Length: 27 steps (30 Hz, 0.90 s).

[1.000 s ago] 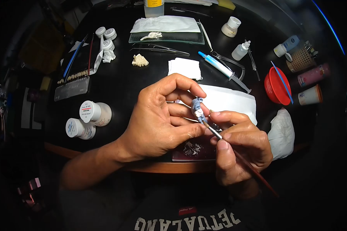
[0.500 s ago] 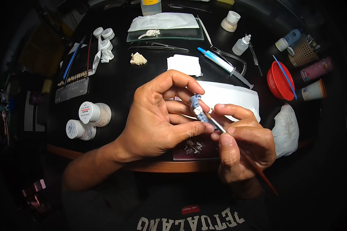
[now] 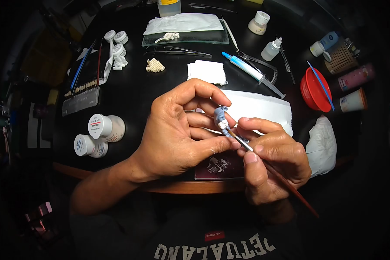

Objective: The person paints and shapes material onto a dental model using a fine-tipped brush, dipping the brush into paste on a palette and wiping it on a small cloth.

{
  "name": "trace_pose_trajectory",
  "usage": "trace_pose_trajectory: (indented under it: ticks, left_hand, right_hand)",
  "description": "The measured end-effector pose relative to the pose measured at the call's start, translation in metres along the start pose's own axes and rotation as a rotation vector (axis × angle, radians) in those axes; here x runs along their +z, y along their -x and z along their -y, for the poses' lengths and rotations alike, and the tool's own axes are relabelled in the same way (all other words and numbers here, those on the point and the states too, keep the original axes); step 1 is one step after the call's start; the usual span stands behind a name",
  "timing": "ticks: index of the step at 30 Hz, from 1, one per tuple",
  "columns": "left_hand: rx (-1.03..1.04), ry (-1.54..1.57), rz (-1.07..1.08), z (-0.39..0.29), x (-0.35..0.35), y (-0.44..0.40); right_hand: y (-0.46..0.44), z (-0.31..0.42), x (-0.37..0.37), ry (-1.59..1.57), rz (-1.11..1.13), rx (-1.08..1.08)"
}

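Between its thumb and fingers, my left hand (image 3: 182, 130) grips a small blue-grey dental model (image 3: 219, 114) with a white patch on it. A thin brush (image 3: 281, 178) with a dark red handle and a metal ferrule is pinched in my right hand (image 3: 277, 160). Its bristle tip is at the model, close beside the white patch. The model's lower part is partly hidden by my fingers. Below my hands, grey-white shavings (image 3: 218, 165) lie on a dark red pad (image 3: 203, 175). Behind them is a folded white paper (image 3: 264, 110).
Two lidded jars (image 3: 112, 128) (image 3: 91, 146) stand at the left. A glass slab (image 3: 186, 40) with white paste and a blue syringe (image 3: 247, 71) lie farther back. A red bowl (image 3: 310, 93) and a crumpled white bundle (image 3: 322, 146) are at the right.
The brush tip was off the white patch half a second ago and is now back close to it. The surroundings have shifted slightly in view since the first frame.
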<state>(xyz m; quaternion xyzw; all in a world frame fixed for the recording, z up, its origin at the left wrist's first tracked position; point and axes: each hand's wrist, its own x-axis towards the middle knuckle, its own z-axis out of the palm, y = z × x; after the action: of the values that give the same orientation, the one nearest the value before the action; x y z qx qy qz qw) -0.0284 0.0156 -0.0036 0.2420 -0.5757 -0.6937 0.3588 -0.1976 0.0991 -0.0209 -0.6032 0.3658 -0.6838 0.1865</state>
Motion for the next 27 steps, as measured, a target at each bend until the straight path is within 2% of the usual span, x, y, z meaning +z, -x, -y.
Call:
trace_pose_trajectory:
  ticks: [5, 27]
  left_hand:
    - [0.017, 0.003, 0.008, 0.0018, -0.0007, 0.0000]
    - [0.038, -0.008, 0.001, 0.0038, -0.0006, 0.0003]
  right_hand:
    - [-0.0031, -0.0017, -0.0020, 0.066, 0.044, -0.059]
    - [-0.0017, -0.0017, -0.0004, 0.080, 0.023, -0.031]
